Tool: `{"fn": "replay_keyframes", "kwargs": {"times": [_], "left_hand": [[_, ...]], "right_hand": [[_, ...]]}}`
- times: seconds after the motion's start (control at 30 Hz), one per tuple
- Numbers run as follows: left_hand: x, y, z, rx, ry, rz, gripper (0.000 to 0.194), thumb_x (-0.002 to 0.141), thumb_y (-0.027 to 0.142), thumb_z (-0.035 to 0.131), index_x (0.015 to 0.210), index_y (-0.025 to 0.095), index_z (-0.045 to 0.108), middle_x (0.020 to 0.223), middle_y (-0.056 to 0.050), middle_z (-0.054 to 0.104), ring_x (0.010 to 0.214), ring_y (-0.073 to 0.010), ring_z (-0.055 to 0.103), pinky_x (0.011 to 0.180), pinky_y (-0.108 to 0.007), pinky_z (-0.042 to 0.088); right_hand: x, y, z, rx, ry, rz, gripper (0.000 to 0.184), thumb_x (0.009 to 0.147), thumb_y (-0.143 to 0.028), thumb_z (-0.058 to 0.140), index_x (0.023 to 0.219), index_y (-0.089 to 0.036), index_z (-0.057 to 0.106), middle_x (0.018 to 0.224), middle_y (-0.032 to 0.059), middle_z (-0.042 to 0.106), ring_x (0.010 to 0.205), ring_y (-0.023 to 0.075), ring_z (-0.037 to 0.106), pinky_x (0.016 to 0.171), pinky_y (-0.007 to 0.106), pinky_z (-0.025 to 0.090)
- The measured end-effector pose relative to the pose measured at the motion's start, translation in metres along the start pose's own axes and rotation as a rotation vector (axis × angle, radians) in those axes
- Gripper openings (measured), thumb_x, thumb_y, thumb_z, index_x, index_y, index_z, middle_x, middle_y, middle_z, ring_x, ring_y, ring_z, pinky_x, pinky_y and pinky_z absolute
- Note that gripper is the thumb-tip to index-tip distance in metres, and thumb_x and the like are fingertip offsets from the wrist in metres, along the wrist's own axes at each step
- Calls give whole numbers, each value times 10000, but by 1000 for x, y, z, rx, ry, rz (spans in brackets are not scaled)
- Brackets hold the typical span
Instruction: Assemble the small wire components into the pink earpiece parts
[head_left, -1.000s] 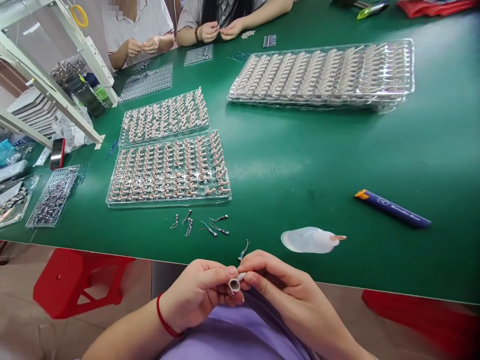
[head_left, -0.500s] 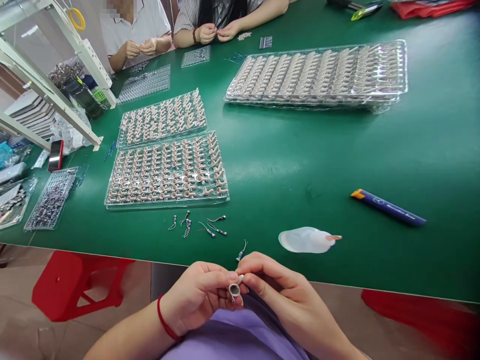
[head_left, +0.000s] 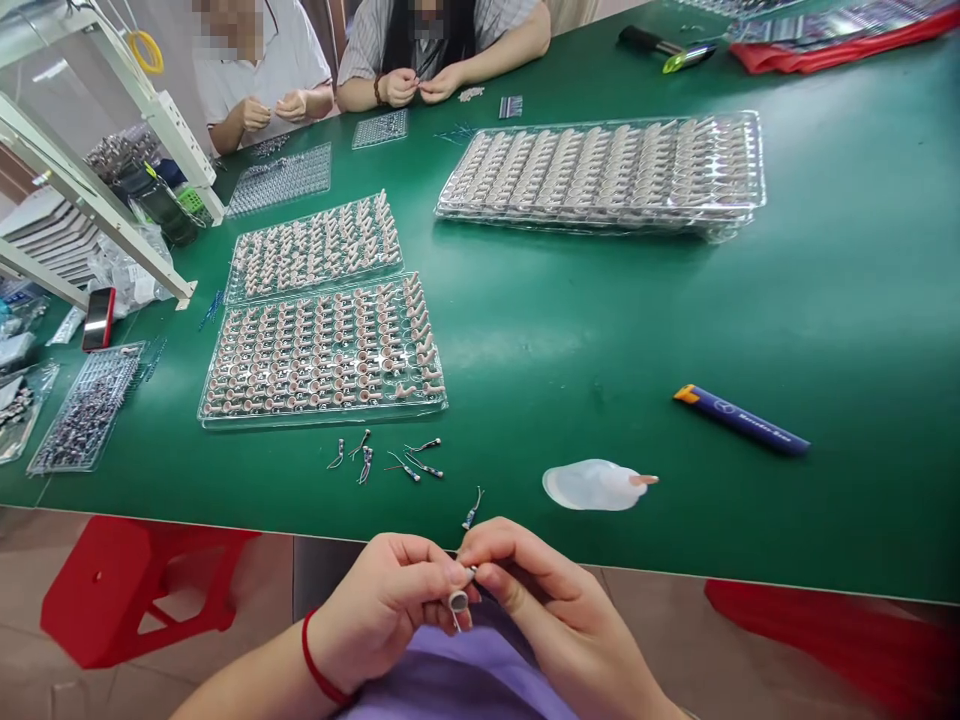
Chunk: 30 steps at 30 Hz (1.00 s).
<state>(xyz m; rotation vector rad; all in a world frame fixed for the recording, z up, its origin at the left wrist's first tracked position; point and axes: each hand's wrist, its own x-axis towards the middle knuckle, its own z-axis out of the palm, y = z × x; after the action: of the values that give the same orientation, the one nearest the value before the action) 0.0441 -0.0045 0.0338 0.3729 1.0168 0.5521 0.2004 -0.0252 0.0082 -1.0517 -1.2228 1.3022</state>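
Note:
Between the thumb and fingers of my left hand (head_left: 401, 600) is a small beige earbud shell (head_left: 458, 601), its round cup facing me. A thin wire hangs from the cup. My right hand (head_left: 536, 590) pinches at the tip of the shell's stem, where a small dark bit shows; its fingertips hide what else they grip. Just beyond my hands, a small circuit board with wires (head_left: 470, 515) lies on the green table. Several more wired boards (head_left: 410, 466) are scattered further left, in front of a clear tray (head_left: 322, 415) filled with rows of similar shells.
A second shell tray (head_left: 315, 250) lies behind the first. Stacked trays (head_left: 600, 180) stand at the back. A translucent bottle (head_left: 592, 485) and a blue tube-like packet (head_left: 742, 420) lie to the right. Metal shelf legs (head_left: 150, 235) rise at left. Two people sit opposite, hands busy.
The whole view has shifted slightly left. My hands stay together at the earbud shell, its cup now tilted a little differently, and a wire hangs more visibly below it.

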Motion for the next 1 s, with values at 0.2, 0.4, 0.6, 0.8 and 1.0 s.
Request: {"fn": "replay_keyframes", "kwargs": {"times": [0.2,0.4,0.6,0.8,1.0], "left_hand": [[-1,3,1,46,-7,-21,393,501,408,881,556,119,621,499,-12,595,447,-91,535,471,-208,382],[-2,2,4,55,-35,-10,412,503,433,873,553,128,601,498,-3,583,444,-84,514,474,-210,375],[-5,0,2,164,-53,110,414,571,464,845,571,134,594,540,3,572,492,-86,494,524,-226,401],[-13,5,9,443,82,266,315,637,373,790,576,149,576,536,21,535,489,-76,425,513,-219,369],[-17,1,7,788,186,562,74,722,207,698,685,159,740,661,-45,669,603,-136,561,602,-237,436]], "right_hand": [[-3,0,0,-31,-6,-58,209,948,-335,544,808,-213,638,727,24,623,634,139,612,574,212,531],[-5,3,1,-7,-27,-78,179,957,-292,527,827,-226,632,740,20,610,650,146,602,584,222,522],[-3,-1,-3,-11,-57,-129,164,965,-286,517,868,-237,640,771,25,614,693,145,614,622,215,537],[-1,-6,-9,-108,-149,-125,148,955,-238,526,937,-239,672,849,52,662,770,169,661,672,239,563],[-5,-4,-3,-129,-76,-214,151,965,-190,492,967,-252,629,865,45,684,805,167,680,716,246,582]]}}
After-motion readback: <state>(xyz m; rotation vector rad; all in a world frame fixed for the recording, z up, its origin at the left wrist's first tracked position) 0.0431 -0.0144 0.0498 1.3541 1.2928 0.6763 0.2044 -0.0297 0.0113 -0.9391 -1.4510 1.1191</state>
